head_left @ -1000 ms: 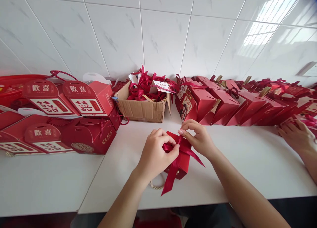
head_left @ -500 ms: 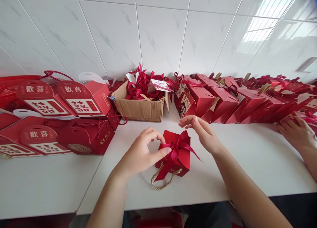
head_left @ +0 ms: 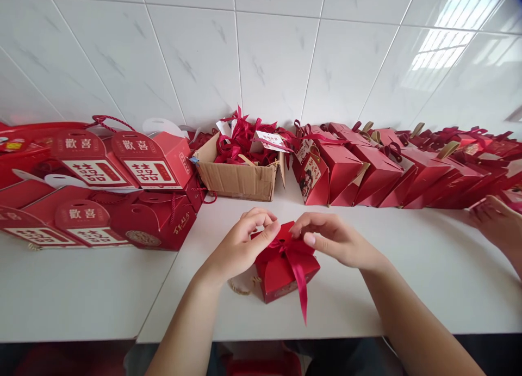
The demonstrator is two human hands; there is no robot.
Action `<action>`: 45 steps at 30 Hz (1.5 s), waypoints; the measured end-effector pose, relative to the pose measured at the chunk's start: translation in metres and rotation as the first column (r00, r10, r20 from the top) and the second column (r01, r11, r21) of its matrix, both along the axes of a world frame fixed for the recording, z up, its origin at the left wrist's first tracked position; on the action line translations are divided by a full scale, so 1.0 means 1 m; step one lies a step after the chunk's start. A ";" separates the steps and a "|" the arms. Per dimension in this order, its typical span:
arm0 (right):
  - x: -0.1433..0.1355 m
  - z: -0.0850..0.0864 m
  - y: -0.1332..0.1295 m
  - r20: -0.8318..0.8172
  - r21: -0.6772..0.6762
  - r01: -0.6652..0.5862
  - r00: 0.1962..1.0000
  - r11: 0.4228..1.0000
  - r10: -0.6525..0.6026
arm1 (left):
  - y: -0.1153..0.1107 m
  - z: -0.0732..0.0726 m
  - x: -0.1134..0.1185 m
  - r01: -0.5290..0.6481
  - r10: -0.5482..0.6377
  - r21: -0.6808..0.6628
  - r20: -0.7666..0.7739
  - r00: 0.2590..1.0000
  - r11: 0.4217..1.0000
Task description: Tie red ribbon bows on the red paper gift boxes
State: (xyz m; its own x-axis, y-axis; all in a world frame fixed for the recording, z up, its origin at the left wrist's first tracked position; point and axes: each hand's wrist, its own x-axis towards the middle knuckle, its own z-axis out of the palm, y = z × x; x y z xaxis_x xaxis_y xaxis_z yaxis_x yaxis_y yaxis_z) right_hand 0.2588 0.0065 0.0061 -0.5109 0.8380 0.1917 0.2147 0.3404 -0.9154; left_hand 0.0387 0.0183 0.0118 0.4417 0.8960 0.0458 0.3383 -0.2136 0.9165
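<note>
A small red gift box [head_left: 287, 281] stands on the white table between my hands, with a dark red satin ribbon [head_left: 297, 267] tied at its top. One ribbon tail hangs down the front over the table edge of the box. My left hand [head_left: 248, 240] is at the upper left corner, thumb and forefinger closed on the ribbon, partly hiding it. My right hand [head_left: 336, 237] curves over the upper right of the box, fingertips at its top and thumb held apart. A gold rope handle [head_left: 240, 290] lies at the box's left side.
Behind the box sits a cardboard carton [head_left: 236, 181] full of red ribbons. Red gift boxes [head_left: 157, 161] are stacked at left, and a row of red boxes [head_left: 377, 174] lines the tiled wall at right. Another person's hand [head_left: 495, 223] is at the far right.
The box has turned, so its rope handle moved from the front to the left side. My right hand has come down to the box top. The view has shifted slightly.
</note>
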 end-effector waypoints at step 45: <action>-0.029 -0.010 -0.012 0.146 0.265 0.124 0.975 0.956 -0.167 | 0.005 -0.008 0.004 -0.017 0.022 -0.036 0.143 0.990 0.999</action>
State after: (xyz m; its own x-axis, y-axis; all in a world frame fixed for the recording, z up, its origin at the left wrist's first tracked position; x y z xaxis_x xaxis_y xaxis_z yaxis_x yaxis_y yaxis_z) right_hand 0.2295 -0.0057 -0.0036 -0.4291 0.8405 0.3308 0.4198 0.5098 -0.7509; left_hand 0.0422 0.0231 0.0041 0.4154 0.9065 0.0761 0.2069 -0.1757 0.9625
